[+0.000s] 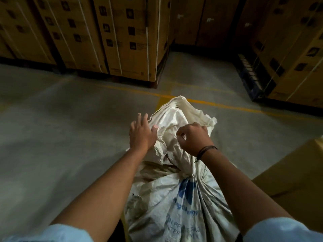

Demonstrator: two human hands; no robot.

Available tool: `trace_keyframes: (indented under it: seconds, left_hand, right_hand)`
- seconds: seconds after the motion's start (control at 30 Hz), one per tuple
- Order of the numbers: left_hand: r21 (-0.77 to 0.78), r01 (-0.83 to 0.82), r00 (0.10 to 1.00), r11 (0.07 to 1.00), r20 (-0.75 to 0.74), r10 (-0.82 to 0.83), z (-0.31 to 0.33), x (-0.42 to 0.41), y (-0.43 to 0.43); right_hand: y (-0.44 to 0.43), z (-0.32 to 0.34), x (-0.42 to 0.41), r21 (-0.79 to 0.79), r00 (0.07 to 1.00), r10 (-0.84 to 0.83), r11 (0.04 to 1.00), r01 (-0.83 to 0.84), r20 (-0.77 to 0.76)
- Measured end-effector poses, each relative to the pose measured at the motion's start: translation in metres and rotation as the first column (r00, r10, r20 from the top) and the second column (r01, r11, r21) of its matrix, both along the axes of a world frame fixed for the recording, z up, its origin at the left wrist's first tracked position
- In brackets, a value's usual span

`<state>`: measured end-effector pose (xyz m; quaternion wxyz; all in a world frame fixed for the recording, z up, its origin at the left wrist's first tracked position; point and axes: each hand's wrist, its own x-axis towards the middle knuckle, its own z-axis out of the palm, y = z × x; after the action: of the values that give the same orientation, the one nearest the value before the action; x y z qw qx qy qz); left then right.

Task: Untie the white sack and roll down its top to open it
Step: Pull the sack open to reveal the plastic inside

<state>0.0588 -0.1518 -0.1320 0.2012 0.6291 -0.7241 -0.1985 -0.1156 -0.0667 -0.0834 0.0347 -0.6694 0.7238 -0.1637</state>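
Note:
A white woven sack point(167, 203) with blue print stands on the floor in front of me. It is cinched at a neck about halfway up, and its loose crumpled top point(178, 117) flares above that. My left hand point(141, 135) lies against the left side of the loose top, fingers straight and spread, thumb touching the fabric. My right hand point(192, 138) is curled into a fist that grips the right edge of the top. A dark band circles my right wrist. No tie is plainly visible at the neck.
Stacks of strapped cardboard boxes point(122, 35) on pallets line the back and right point(293, 55). A brown box point(297, 175) sits close on my right. The grey concrete floor point(61, 128) carries yellow painted lines point(218, 103) just beyond the sack.

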Motion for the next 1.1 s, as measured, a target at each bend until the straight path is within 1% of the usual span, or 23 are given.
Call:
trace_keyframes:
  seconds: [0.1,0.2,0.33,0.43,0.53,0.63,0.67,0.73,0.8,0.87,0.9,0.97,1.1]
  left_hand:
    - [0.017,0.004,0.993,1.0,-0.118,-0.002,-0.003,-0.007,-0.014]
    - [0.026,-0.005,0.978,1.0,-0.207,0.01,0.001,-0.017,-0.017]
    - [-0.018,0.033,0.973,0.999,-0.227,-0.037,0.004,-0.027,-0.016]
    - [-0.076,0.05,0.96,0.996,-0.271,-0.069,0.009,-0.029,-0.007]
    - [-0.16,0.111,0.934,0.981,-0.32,-0.158,0.022,-0.03,0.005]
    - [-0.269,0.233,0.915,0.935,-0.265,-0.304,0.038,-0.031,0.026]
    - [-0.312,0.28,0.909,0.908,-0.219,-0.355,0.042,-0.033,0.035]
    - [-0.417,0.379,0.893,0.826,-0.067,-0.444,0.047,-0.037,0.053]
    - [-0.51,0.427,0.889,0.747,0.085,-0.45,0.049,-0.04,0.069]
    - [-0.565,0.428,0.893,0.705,0.147,-0.425,0.051,-0.04,0.082]
    - [-0.574,0.421,0.896,0.702,0.144,-0.419,0.052,-0.04,0.089]
    - [-0.543,0.407,0.901,0.735,0.108,-0.42,0.059,-0.041,0.102]
    - [-0.446,0.348,0.911,0.824,-0.049,-0.411,0.076,-0.043,0.125]
  right_hand:
    - [-0.009,-0.003,0.003,-0.004,0.999,0.045,0.999,-0.045,-0.012]
    - [-0.017,-0.004,0.003,-0.038,0.998,0.055,0.998,-0.056,-0.03]
    - [-0.021,-0.002,0.0,-0.14,0.998,0.046,0.989,-0.051,-0.043]
    - [-0.018,0.003,-0.002,-0.227,0.997,0.065,0.971,-0.071,-0.031]
    - [-0.01,0.011,-0.003,-0.315,0.994,0.083,0.944,-0.101,-0.071]
    - [0.002,0.028,-0.006,-0.327,0.983,0.053,0.939,-0.109,-0.174]
    - [0.008,0.033,-0.009,-0.312,0.97,0.066,0.94,-0.139,-0.234]
    - [0.019,0.038,-0.017,-0.24,0.921,0.128,0.944,-0.227,-0.367]
    - [0.03,0.038,-0.025,-0.174,0.888,0.166,0.949,-0.261,-0.43]
    - [0.041,0.038,-0.033,-0.211,0.894,0.107,0.953,-0.217,-0.435]
    - [0.046,0.041,-0.038,-0.255,0.903,0.054,0.95,-0.177,-0.427]
    - [0.058,0.048,-0.043,-0.328,0.919,-0.026,0.938,-0.113,-0.393]
    - [0.085,0.052,-0.048,-0.395,0.945,-0.028,0.912,-0.11,-0.327]
